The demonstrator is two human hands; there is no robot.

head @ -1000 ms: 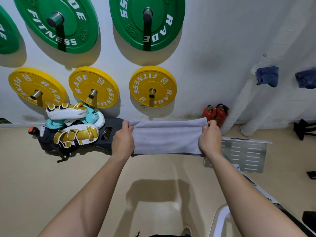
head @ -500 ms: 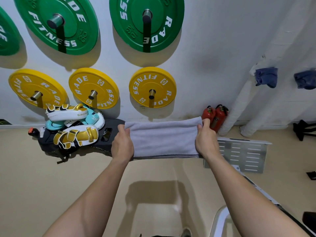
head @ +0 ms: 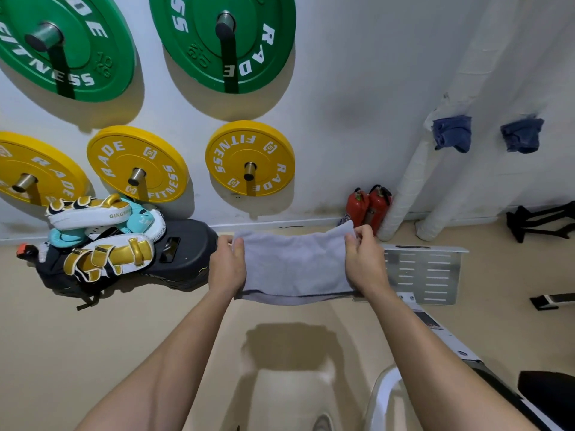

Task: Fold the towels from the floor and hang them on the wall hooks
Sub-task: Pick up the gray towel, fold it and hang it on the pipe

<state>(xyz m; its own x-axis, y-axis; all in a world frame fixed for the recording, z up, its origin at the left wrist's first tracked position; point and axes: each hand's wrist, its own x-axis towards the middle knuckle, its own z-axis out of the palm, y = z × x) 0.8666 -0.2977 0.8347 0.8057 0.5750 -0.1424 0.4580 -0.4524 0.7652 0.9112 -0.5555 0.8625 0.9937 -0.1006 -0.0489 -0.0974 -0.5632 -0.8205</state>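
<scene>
A grey towel (head: 294,266), folded into a flat band, hangs in the air between my hands in front of the wall. My left hand (head: 226,266) grips its left end and my right hand (head: 364,262) pinches its right end, thumb and fingers on the top corner. Two dark blue towels hang bunched on the wall at the right: one (head: 452,133) beside a white pipe, the other (head: 522,135) further right. The hooks under them are hidden.
Green weight plates (head: 222,38) and yellow weight plates (head: 250,158) are mounted on the wall. Boxing pads (head: 102,241) lie piled on a black bag at the left. Two red extinguishers (head: 368,206), white pipes (head: 410,178), a perforated metal plate (head: 426,272) and a bench edge (head: 454,353) are at the right.
My hands have come a little closer together, so the towel is held shorter. My right fingers have shifted to pinch the top right corner. The view has shifted slightly.
</scene>
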